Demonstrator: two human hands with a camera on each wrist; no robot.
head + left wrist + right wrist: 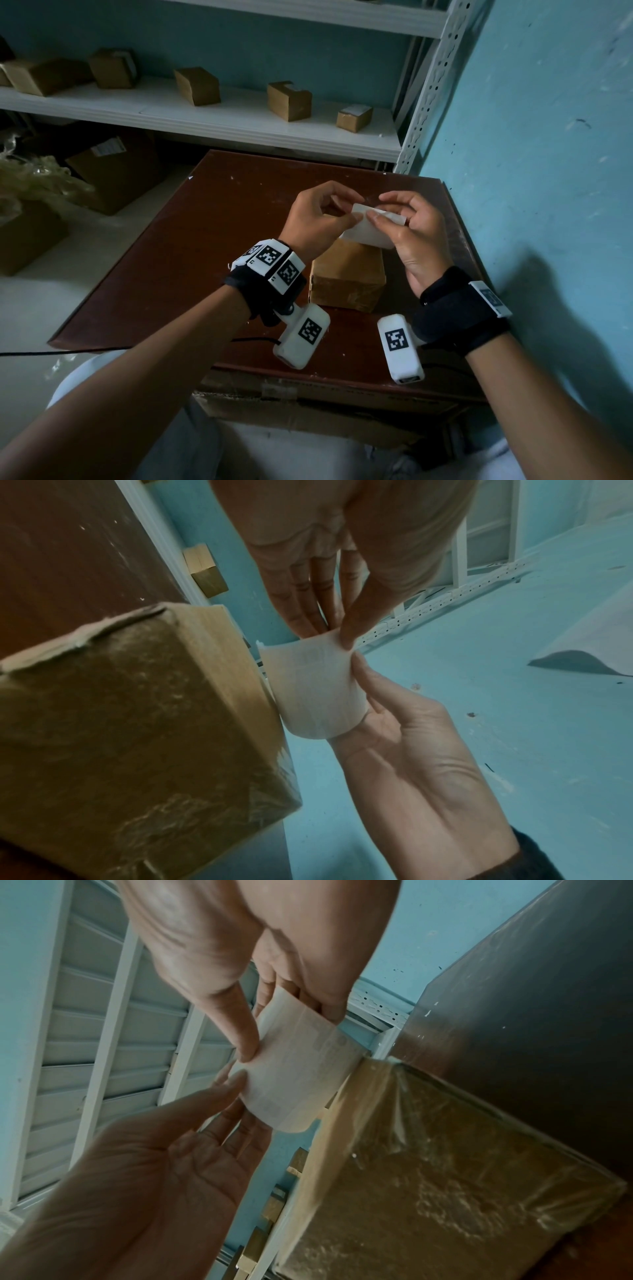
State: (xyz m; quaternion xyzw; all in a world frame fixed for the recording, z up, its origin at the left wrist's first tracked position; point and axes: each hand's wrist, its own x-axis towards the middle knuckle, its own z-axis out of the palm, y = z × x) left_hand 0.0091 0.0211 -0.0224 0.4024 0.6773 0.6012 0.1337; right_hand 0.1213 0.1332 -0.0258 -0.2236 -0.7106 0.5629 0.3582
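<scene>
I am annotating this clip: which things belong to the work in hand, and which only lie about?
In use: white rectangular paper label, pinched by left hand and right hand; brown taped cardboard box below it.
Lying about: small brown cardboard boxes on white metal shelf; crumpled clear plastic wrap.

Black wrist straps (459,318) carry white boxes (400,356) bearing square black markers (270,255).

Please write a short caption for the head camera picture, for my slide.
The left hand and the right hand pinch a white label above a cardboard box on a brown table.
</scene>
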